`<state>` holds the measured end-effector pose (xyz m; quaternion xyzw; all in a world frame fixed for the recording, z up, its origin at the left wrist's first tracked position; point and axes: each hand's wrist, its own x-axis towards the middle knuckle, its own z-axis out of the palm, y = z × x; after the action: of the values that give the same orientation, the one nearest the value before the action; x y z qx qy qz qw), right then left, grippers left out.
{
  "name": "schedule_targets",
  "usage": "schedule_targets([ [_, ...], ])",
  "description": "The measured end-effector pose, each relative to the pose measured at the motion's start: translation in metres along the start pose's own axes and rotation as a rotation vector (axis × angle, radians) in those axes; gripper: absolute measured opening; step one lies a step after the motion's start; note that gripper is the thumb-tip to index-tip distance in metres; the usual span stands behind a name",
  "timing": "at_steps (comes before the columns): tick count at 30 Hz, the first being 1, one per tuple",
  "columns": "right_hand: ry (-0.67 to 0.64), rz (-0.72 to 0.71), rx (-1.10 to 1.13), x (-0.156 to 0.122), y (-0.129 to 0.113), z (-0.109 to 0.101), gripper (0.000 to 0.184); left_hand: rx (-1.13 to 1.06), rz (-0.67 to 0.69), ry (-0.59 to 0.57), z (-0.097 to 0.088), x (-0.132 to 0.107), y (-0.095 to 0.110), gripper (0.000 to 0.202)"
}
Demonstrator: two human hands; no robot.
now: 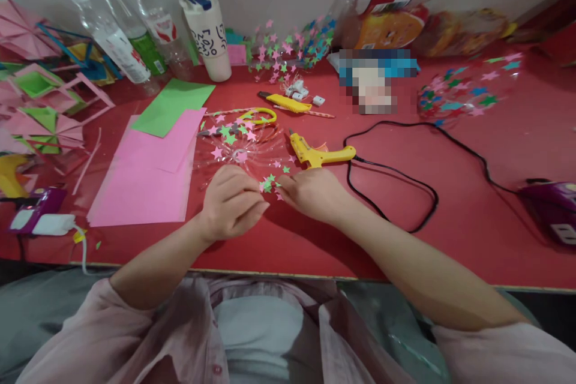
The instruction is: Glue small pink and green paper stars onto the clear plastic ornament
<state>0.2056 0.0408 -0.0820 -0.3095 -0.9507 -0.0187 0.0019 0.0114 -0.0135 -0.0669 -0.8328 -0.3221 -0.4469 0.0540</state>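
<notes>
My left hand [234, 201] is curled closed, its knuckles toward the camera, beside a small pile of pink and green paper stars [270, 183]. My right hand [310, 192] is bent down at the other side of that pile, fingers pinched together at its edge. What either hand pinches is hidden or too small to name. Just beyond them lies a clear plastic bottle piece cut into spread strips [240, 156], with pink and green stars on it. A yellow hot glue gun [317, 153] rests past my right hand.
Pink paper [144, 180] and a green sheet [175, 105] lie to the left. Yellow-handled scissors [263, 115] and a yellow utility knife [288, 102] lie farther back. The black cord [434, 192] loops across the right. A white tumbler [209, 36] and bottles [112, 42] stand against the wall.
</notes>
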Motion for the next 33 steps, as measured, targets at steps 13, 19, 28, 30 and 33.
schedule_targets([
  [13,0.040,-0.015,0.009,0.006,-0.015,0.012,0.022,0.010,-0.102,0.083,0.001,0.003,-0.007,0.021],
  [19,0.144,0.031,0.030,0.003,-0.009,0.013,0.029,0.028,-0.131,0.069,0.000,0.004,-0.006,0.025],
  [28,0.319,-0.061,0.064,-0.003,0.001,0.005,0.030,0.010,-0.047,0.029,0.002,0.002,-0.001,0.012],
  [30,0.431,-0.092,0.086,-0.005,0.002,0.000,0.024,0.007,-0.021,0.016,0.003,0.001,0.001,0.008],
  [33,0.637,-0.098,0.097,-0.007,0.002,-0.009,0.016,0.004,-0.049,-0.006,0.005,0.002,0.004,0.008],
])
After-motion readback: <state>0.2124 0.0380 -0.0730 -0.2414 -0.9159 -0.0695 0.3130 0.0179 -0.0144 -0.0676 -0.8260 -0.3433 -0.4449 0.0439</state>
